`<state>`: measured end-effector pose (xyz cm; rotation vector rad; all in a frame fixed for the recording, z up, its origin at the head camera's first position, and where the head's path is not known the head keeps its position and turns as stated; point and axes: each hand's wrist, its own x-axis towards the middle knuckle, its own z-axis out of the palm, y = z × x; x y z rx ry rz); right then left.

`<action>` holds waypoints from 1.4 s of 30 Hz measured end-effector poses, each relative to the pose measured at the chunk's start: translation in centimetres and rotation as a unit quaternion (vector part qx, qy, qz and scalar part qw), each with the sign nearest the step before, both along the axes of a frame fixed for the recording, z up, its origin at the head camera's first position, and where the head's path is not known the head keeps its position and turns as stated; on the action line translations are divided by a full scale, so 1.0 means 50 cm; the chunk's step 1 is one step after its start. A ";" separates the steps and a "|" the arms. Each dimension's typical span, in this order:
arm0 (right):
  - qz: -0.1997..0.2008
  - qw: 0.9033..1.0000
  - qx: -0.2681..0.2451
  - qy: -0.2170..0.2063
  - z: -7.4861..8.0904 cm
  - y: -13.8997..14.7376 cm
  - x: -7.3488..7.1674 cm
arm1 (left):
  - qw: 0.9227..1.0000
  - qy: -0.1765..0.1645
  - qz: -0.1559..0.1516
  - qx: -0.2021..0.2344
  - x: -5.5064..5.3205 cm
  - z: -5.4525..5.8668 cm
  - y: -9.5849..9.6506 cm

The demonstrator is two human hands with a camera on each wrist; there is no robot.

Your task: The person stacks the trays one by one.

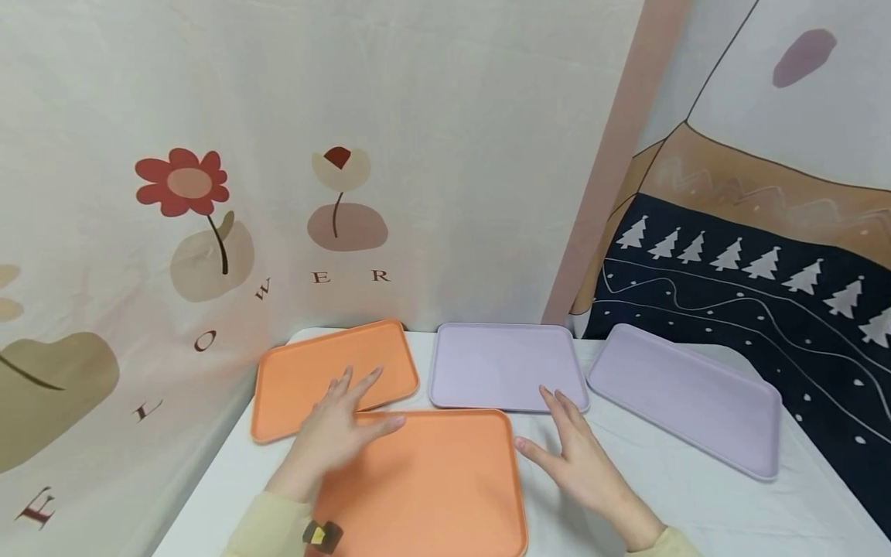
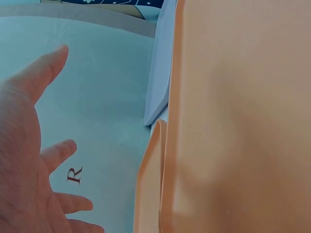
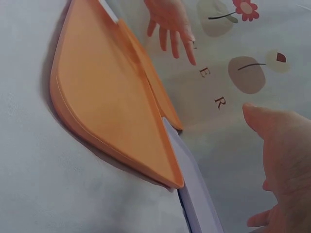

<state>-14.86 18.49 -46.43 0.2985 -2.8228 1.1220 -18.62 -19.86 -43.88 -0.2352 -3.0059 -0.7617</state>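
Note:
My left hand (image 1: 332,432) hovers with spread fingers over the near orange tray (image 1: 425,487) and the left orange tray (image 1: 292,371), holding nothing. To the right, my right hand (image 1: 581,460) also has its fingers apart, beside the near orange tray's right edge, with its fingertips overlapping the middle purple tray (image 1: 501,363) in the head view. A second purple tray (image 1: 696,402) lies angled at the right. All the trays are bare inside. In the left wrist view, the left thumb and fingers (image 2: 60,155) stand apart, away from the trays.
A white cloth (image 1: 668,503) covers the table under the trays. Behind it hangs a pale curtain (image 1: 473,155) printed with flowers and letters. At the right is a dark cloth (image 1: 752,302) with white trees. A small dark object (image 1: 322,535) sits at the left cuff.

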 end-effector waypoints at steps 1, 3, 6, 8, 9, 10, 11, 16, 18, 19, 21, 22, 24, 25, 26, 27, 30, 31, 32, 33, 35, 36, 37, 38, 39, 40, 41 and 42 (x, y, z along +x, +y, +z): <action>0.000 1.000 -0.003 -0.002 0.000 0.000 0.000 | 1.000 -0.001 0.001 0.001 0.001 -0.002 -0.001; 0.001 1.000 -0.008 -0.002 -0.002 0.000 0.001 | 1.000 -0.003 0.003 0.006 0.004 -0.004 -0.004; 0.002 1.000 -0.015 -0.001 -0.004 -0.002 0.001 | 1.000 -0.008 0.008 0.015 0.008 -0.006 -0.009; 0.001 1.000 -0.019 0.004 -0.006 -0.004 0.001 | 1.000 -0.011 0.011 0.023 0.011 -0.008 -0.013; 0.002 1.000 -0.023 0.007 -0.006 -0.006 0.001 | 0.999 -0.013 0.013 0.028 0.012 -0.010 -0.015; 0.003 1.000 -0.027 0.009 -0.006 -0.007 0.001 | 0.999 -0.015 0.014 0.032 0.014 -0.012 -0.017; 0.003 0.999 -0.031 0.011 -0.007 -0.009 0.001 | 0.999 -0.016 0.016 0.037 0.016 -0.013 -0.020; 0.003 0.998 -0.060 0.005 -0.013 -0.017 0.002 | 0.998 -0.024 0.025 0.057 0.025 -0.022 -0.034; 0.000 0.997 -0.073 -0.004 -0.015 -0.020 0.004 | 0.997 -0.026 0.026 0.065 0.028 -0.025 -0.039; -0.001 0.997 -0.081 -0.008 -0.016 -0.021 0.004 | 0.997 -0.026 0.026 0.069 0.029 -0.027 -0.042; -0.005 0.996 -0.093 -0.014 -0.017 -0.023 0.006 | 0.996 -0.027 0.024 0.078 0.032 -0.030 -0.048; -0.006 0.995 -0.098 -0.017 -0.018 -0.024 0.006 | 0.996 -0.029 0.024 0.083 0.034 -0.032 -0.050; -0.008 0.994 -0.108 -0.021 -0.020 -0.027 0.007 | 0.994 -0.036 0.025 0.096 0.038 -0.035 -0.055; -0.009 0.993 -0.112 -0.024 -0.021 -0.028 0.007 | 0.993 -0.041 0.026 0.103 0.040 -0.036 -0.057; -0.010 0.993 -0.115 -0.026 -0.022 -0.029 0.007 | 0.992 -0.045 0.028 0.112 0.042 -0.038 -0.059; -0.011 0.993 -0.118 -0.028 -0.024 -0.031 0.006 | 0.991 -0.050 0.030 0.122 0.043 -0.039 -0.061; -0.017 0.991 -0.126 -0.032 -0.028 -0.035 0.005 | 0.985 -0.065 0.039 0.155 0.046 -0.044 -0.064; -0.019 0.991 -0.127 -0.033 -0.029 -0.037 0.005 | 0.983 -0.068 0.041 0.166 0.046 -0.046 -0.064; -0.021 0.991 -0.130 -0.033 -0.031 -0.038 0.005 | 0.981 -0.071 0.044 0.176 0.047 -0.047 -0.065; -0.022 0.991 -0.131 -0.033 -0.033 -0.040 0.004 | 0.979 -0.074 0.046 0.183 0.048 -0.049 -0.065; -0.024 0.990 -0.135 -0.035 -0.037 -0.043 0.005 | 0.976 -0.080 0.054 0.194 0.050 -0.053 -0.066; -0.024 0.989 -0.138 -0.035 -0.038 -0.045 0.006 | 0.975 -0.083 0.058 0.197 0.051 -0.055 -0.066; -0.023 0.989 -0.141 -0.036 -0.040 -0.047 0.006 | 0.974 -0.083 0.062 0.200 0.051 -0.057 -0.067; -0.022 0.988 -0.145 -0.036 -0.042 -0.048 0.007 | 0.974 -0.085 0.067 0.201 0.052 -0.059 -0.068; -0.023 0.988 -0.149 -0.038 -0.043 -0.050 0.007 | 0.973 -0.084 0.071 0.203 0.052 -0.060 -0.068; -0.024 0.987 -0.154 -0.041 -0.045 -0.051 0.008 | 0.972 -0.083 0.076 0.206 0.052 -0.061 -0.069; -0.026 0.986 -0.159 -0.043 -0.046 -0.053 0.008 | 0.972 -0.081 0.079 0.207 0.051 -0.063 -0.070; -0.027 0.985 -0.162 -0.047 -0.047 -0.054 0.008 | 0.971 -0.078 0.083 0.209 0.051 -0.064 -0.071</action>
